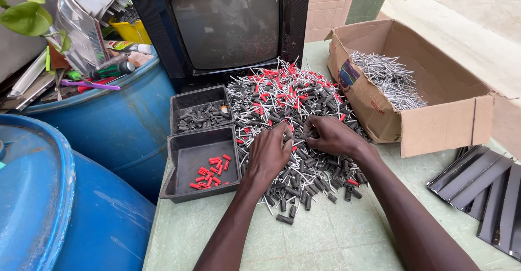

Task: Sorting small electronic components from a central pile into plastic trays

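Plugs point(296, 113) piled on table, left hand point(269, 154) and right hand point(331, 135) resting on them

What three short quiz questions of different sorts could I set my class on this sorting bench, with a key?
1. True or false: the near black tray holds red sleeves.
2. Multiple choice: what lies in the cardboard box? A) red sleeves B) bare metal pins C) grey sleeves
3. Fill in: both the left hand and the right hand rest on the mixed ____ of pins and sleeves in front of the old television.

Key: 1 true. 2 B. 3 pile.
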